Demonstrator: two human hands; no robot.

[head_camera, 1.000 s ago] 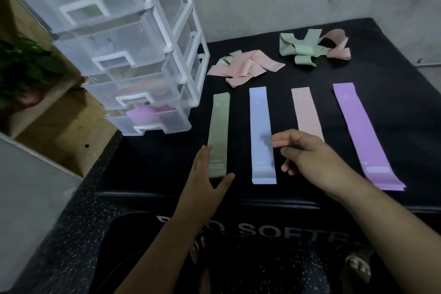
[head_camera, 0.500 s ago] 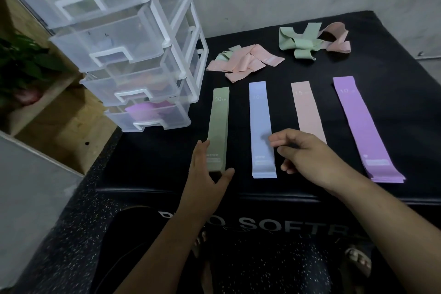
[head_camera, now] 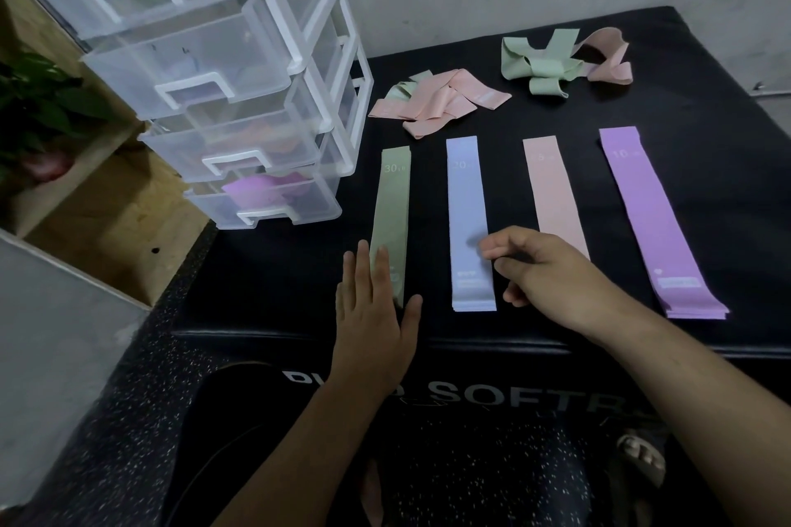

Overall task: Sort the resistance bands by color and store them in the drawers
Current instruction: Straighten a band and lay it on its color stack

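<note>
While the left hand (head_camera: 376, 312) lies flat, fingers straight, on the near end of the green stack (head_camera: 391, 205), probably squaring it, the right hand (head_camera: 543, 270) hovers loosely curled and empty at the blue stack (head_camera: 468, 218). Pink stack (head_camera: 552, 193) and purple stack (head_camera: 650, 218) lie parallel, gaps between, ends near the black platform (head_camera: 706, 141) edge. Beyond bare surface wait two unsorted tangles (head_camera: 441, 103). The drawer tower (head_camera: 239, 98) stands far left, its bottom drawer showing purple.

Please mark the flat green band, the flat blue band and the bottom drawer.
flat green band (head_camera: 391, 205), head view, middle of the strip
flat blue band (head_camera: 465, 193), head view, upper half of the strip
bottom drawer (head_camera: 319, 208), head view, front wall right of the handle
</note>
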